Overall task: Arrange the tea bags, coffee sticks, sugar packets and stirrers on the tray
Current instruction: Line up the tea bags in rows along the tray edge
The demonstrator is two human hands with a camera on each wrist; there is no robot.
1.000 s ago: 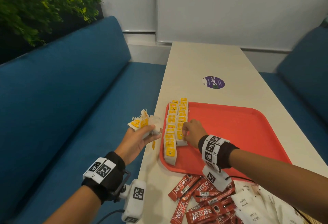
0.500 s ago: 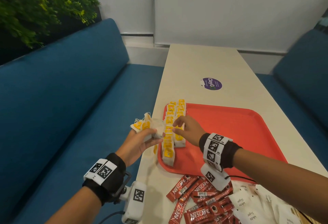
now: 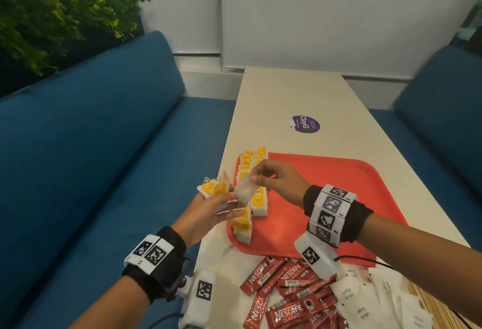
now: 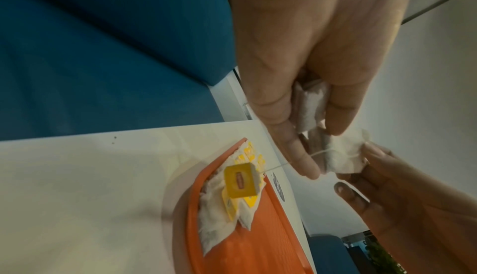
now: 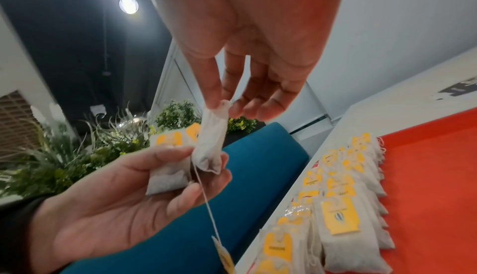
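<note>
Tea bag (image 3: 245, 189) pinched at top corner by right hand (image 3: 280, 182), yellow tag dangling on string, above tray's (image 3: 339, 198) near-left edge. Left hand (image 3: 206, 214) grips spare bags, maybe three. Two bag rows (image 3: 254, 195) line tray's left side. Coffee sticks (image 3: 287, 292), sugar packets (image 3: 365, 300) near.

In the head view the tray (image 3: 339, 185) is bare red over its centre and right, open to a hand from above. Two rows of tea bags (image 3: 257, 198) fill its left edge. Both hands meet above those rows: the left hand (image 3: 206, 214) holding spare bags, the right hand (image 3: 279, 180) pinching one bag (image 3: 245, 189). At the lower centre, coffee sticks (image 3: 287, 292) and sugar packets (image 3: 365, 300) crowd the table (image 3: 294, 93) just below the tray. The table's upper part lies open.
</note>
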